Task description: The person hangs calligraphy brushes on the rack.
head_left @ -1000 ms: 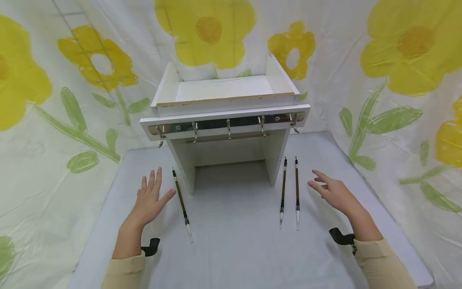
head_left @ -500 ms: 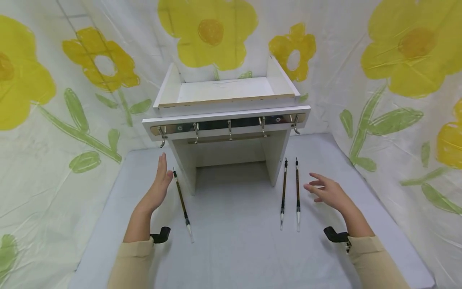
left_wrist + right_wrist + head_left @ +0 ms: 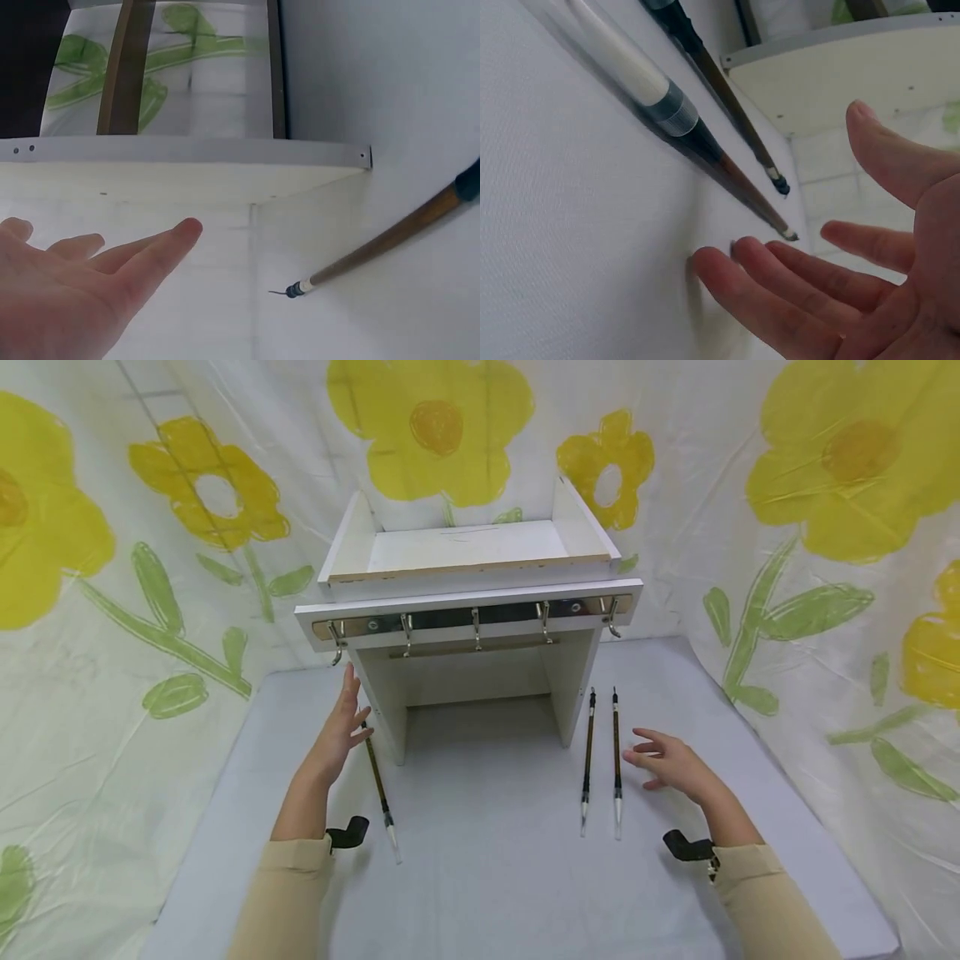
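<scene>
My left hand point(image 3: 339, 735), fingers extended, hovers at the left of the white shelf unit point(image 3: 468, 585) and overlaps the upper part of a capped calligraphy brush point(image 3: 380, 785) in the head view. That brush, brown-handled with a hanging loop, also shows in the left wrist view point(image 3: 382, 244). My right hand point(image 3: 669, 767) is held over the table with loosely bent fingers, just right of two more brushes. The outer brush point(image 3: 617, 752) lies nearest it; the inner brush point(image 3: 588, 752) lies closer to the shelf's right leg. Neither hand holds anything.
Across the shelf front runs a metal rail point(image 3: 442, 618) with several hooks, overhanging the sides. The shelf stands on a white cloth-covered table point(image 3: 480, 877). Behind hangs a white curtain point(image 3: 690, 460) printed with yellow flowers.
My left hand has turned from palm down to edge-on and moved right and forward, towards the shelf. My right hand has shifted slightly left, towards the outer brush. The brushes stay in place.
</scene>
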{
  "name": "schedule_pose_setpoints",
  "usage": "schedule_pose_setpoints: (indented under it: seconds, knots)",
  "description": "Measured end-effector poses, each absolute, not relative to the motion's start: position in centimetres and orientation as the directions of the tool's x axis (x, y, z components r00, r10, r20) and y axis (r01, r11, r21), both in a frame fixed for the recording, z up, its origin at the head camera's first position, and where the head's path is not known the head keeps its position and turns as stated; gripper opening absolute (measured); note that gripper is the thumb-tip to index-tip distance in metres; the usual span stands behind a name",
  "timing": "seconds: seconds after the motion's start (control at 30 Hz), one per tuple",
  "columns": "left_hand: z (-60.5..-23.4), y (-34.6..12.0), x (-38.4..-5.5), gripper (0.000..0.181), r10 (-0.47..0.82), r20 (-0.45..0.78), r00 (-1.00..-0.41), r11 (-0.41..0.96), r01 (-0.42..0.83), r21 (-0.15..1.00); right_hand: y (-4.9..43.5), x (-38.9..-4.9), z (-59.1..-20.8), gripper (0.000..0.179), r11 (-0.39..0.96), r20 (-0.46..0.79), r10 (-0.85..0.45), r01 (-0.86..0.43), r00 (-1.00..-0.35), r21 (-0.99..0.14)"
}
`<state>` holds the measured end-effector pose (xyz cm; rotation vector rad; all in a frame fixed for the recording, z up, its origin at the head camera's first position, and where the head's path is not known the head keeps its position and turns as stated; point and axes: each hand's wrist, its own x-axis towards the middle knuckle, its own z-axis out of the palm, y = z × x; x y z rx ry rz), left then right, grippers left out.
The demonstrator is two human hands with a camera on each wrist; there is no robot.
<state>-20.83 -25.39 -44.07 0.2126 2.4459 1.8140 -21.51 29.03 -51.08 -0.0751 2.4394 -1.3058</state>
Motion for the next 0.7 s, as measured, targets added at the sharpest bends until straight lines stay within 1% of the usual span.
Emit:
schedule_pose_setpoints:
  seconds: [0.2, 0.43, 0.57, 0.7]
  knots:
    - [-44.8, -24.7, -20.4, 0.059, 0.161, -0.013, -0.987, 0.238, 0.026, 0.971, 28.4, -21.1, -52.2, 0.088, 0.545, -0.316, -0.224, 0.151, -0.922, -0.825]
    - [-44.7, -24.2, -20.5, 0.055, 0.164, 0.012, -0.986, 0.241, 0.052, 0.969, 27.6, -21.2, -53.0, 0.085, 0.551, -0.318, -0.157, 0.184, -0.935, -0.814]
    - [-44.2, -24.0, -21.1, 0.054, 0.161, 0.016, -0.987, 0.256, 0.057, 0.965, 27.2, -21.9, -52.9, 0.086, 0.592, -0.308, -0.121, 0.181, -0.944, -0.786]
    - [-44.0, -23.8, -21.4, 0.061, 0.157, 0.012, -0.988, 0.243, 0.051, 0.969, 26.7, -22.8, -52.6, 0.086, 0.637, -0.291, -0.095, 0.166, -0.952, -0.752]
